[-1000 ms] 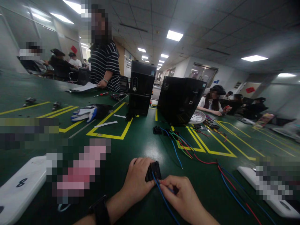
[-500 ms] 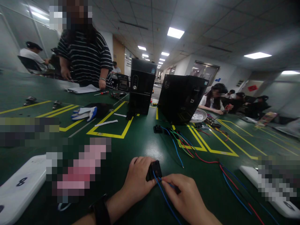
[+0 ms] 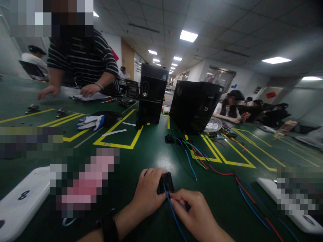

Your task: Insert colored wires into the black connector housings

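Note:
Low over the green table, my left hand (image 3: 148, 188) is closed around the left side of a small black connector block (image 3: 168, 182). One blue wire (image 3: 175, 215) runs from the block's face down toward the bottom edge. At the block's near end, the thumb and forefinger of my right hand (image 3: 194, 208) pinch another blue wire (image 3: 182, 205). That wire's tip is at the block; whether it sits inside a hole is too small to tell. Farther off lies a similar black block (image 3: 169, 138) with a blue wire attached.
Loose red, blue and green wires (image 3: 222, 173) spread to the right. Two black computer towers (image 3: 152, 94) stand ahead. White-and-blue gloves (image 3: 91, 123) and a white case (image 3: 27, 195) are on the left, another white case (image 3: 272, 188) on the right. A person in stripes (image 3: 80, 60) leans over the table.
My right hand has shifted slightly left, bringing the pinched blue wire closer to the block's face. My left hand keeps its hold. The striped-shirt person has leaned forward, hands on the table and papers.

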`<state>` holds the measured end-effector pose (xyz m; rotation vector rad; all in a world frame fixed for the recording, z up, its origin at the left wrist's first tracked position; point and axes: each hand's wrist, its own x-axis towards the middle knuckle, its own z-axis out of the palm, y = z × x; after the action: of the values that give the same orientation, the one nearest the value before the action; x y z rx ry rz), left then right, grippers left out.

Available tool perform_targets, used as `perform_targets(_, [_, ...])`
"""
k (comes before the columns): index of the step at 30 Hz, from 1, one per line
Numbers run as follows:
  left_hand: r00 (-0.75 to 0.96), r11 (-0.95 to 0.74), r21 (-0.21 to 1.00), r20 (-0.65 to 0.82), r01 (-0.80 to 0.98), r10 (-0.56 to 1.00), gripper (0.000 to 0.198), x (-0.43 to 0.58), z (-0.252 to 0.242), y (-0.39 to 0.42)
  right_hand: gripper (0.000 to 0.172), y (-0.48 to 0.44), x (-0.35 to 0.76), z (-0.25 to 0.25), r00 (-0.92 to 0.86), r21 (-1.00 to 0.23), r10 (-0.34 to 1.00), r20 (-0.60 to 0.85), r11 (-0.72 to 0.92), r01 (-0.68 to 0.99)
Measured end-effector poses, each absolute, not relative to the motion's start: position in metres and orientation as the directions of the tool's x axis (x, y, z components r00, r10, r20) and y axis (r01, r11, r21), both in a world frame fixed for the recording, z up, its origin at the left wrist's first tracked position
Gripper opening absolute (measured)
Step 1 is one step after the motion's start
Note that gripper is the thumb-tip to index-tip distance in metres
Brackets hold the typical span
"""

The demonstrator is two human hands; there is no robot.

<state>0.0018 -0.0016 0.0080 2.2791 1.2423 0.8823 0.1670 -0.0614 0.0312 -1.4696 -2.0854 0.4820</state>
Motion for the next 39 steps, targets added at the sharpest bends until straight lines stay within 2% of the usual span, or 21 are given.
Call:
perform_targets(7, [0.416, -0.531, 0.593, 0.332, 0.605, 0.846, 0.033, 0.001, 0.01, -0.002, 0.018, -0.061, 0.174, 0.037, -0.18, -0.472, 0.96, 0.214, 0.263, 0.842])
perform_targets(11, [0.418, -0.538, 0.589, 0.341, 0.603, 0.842, 0.033, 0.001, 0.01, -0.002, 0.018, -0.059, 0.177, 0.039, -0.15, -0.456, 0.967, 0.204, 0.23, 0.86])
perform_targets(16, [0.419, -0.532, 0.591, 0.331, 0.606, 0.845, 0.033, 0.0, 0.009, -0.002, 0.018, -0.06, 0.175, 0.039, -0.151, -0.501, 0.969, 0.197, 0.232, 0.834])
perform_targets(23, [0.412, -0.53, 0.603, 0.336, 0.596, 0.847, 0.033, 0.001, 0.008, -0.002, 0.021, -0.06, 0.168, 0.03, -0.159, -0.649, 0.973, 0.166, 0.229, 0.726])
perform_targets(27, [0.41, -0.535, 0.605, 0.347, 0.589, 0.844, 0.034, 0.001, 0.008, -0.002, 0.02, -0.062, 0.165, 0.029, -0.173, -0.668, 0.971, 0.163, 0.238, 0.705])
perform_targets(35, [0.422, -0.53, 0.598, 0.325, 0.601, 0.846, 0.035, 0.0, 0.01, -0.002, 0.018, -0.057, 0.172, 0.04, -0.162, -0.531, 0.971, 0.174, 0.231, 0.816])
perform_targets(39, [0.412, -0.518, 0.604, 0.319, 0.606, 0.853, 0.036, 0.0, 0.009, -0.002, 0.019, -0.057, 0.177, 0.043, -0.145, -0.514, 0.976, 0.163, 0.209, 0.832])
